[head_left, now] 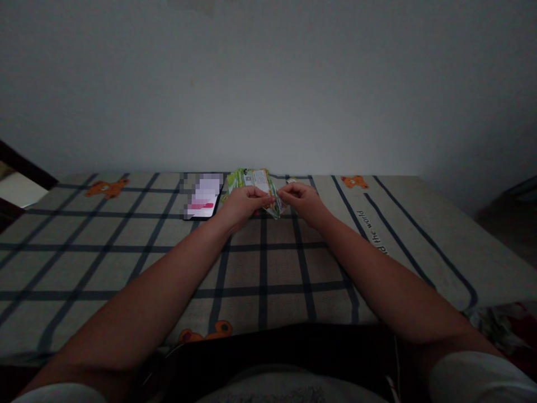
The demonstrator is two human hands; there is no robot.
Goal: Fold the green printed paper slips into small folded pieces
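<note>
Your fingertips nearly meet at the centre of the frame: your left hand (242, 204) pinches the green packet (260, 178) by its near edge, thumb against fingers, and your right hand (305, 200) looks pinched on the same edge just beside it, though the light is dim. From that double grip the packet's bulk lies toward the upper left, its long axis seeming to slant from there down to a loose corner below your fingertips, so your left hand is nearer its body. Farther left sits the phone (213, 190), apart from the grip; the checked cloth (282, 263) spreads below.
</note>
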